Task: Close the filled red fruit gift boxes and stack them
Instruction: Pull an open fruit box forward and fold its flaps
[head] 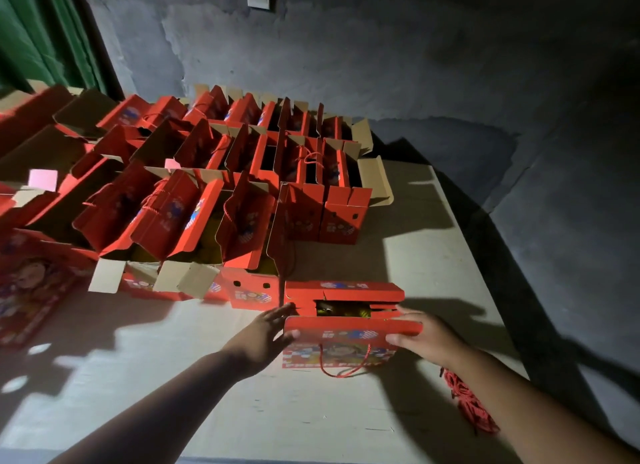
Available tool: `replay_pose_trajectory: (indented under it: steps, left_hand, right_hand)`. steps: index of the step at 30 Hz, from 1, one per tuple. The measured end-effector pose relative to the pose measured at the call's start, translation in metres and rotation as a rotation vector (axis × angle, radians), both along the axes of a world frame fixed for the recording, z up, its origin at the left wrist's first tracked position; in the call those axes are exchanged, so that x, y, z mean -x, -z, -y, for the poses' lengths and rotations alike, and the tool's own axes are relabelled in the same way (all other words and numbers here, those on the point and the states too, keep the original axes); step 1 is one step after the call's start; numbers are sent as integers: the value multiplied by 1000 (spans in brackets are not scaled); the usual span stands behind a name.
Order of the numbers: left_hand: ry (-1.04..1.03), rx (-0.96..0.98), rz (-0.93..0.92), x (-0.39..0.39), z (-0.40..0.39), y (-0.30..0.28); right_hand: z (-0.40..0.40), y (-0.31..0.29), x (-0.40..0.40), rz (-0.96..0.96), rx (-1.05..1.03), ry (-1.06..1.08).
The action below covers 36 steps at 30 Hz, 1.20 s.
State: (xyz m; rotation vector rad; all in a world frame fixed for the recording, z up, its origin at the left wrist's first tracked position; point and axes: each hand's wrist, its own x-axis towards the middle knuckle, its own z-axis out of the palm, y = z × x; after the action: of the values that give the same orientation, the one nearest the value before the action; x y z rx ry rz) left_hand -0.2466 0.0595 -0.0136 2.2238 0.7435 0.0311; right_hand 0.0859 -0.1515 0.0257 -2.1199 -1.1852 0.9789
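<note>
A dim room is bounded by a grey plastered wall (pixel 381 55), with a green curtain (pixel 41 30) at 11 o'clock. A pale table (pixel 433 255) is lit from the near side. Rows of open red boxes (pixel 194 193) are massed from 9 to 12 o'clock. One red gift box (pixel 346 321) is set at 6 o'clock, its flaps nearly closed. Its left end is touched by the straight, spread fingers of the left hand (pixel 266 335); its near flap is gripped by the curled right hand (pixel 422 335). A bundle of red cords (pixel 467 401) is seen at 5 o'clock.
</note>
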Motion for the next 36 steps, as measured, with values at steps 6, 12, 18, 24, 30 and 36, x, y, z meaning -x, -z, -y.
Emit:
replay_pose_trajectory:
  steps: [6, 12, 18, 24, 30, 36]
  left_hand:
    - [-127, -149, 0, -19, -13, -3]
    - [-68, -257, -1, -36, -15, -5]
    - [124, -475, -298, -38, -5, 0]
    - [100, -499, -215, -45, -3, -2]
    - [62, -468, -185, -44, -1, -3]
    - [29, -520, -121, -33, 10, 8]
  right_hand:
    - [-21, 0, 0, 38, -83, 237]
    - [-34, 11, 4, 474, -32, 30]
    - [-26, 20, 5, 573, 48, -184]
    - [-24, 29, -1, 663, 51, -226]
    - [-20, 31, 0, 652, 40, -221]
    - [-10, 41, 6, 696, 37, -207]
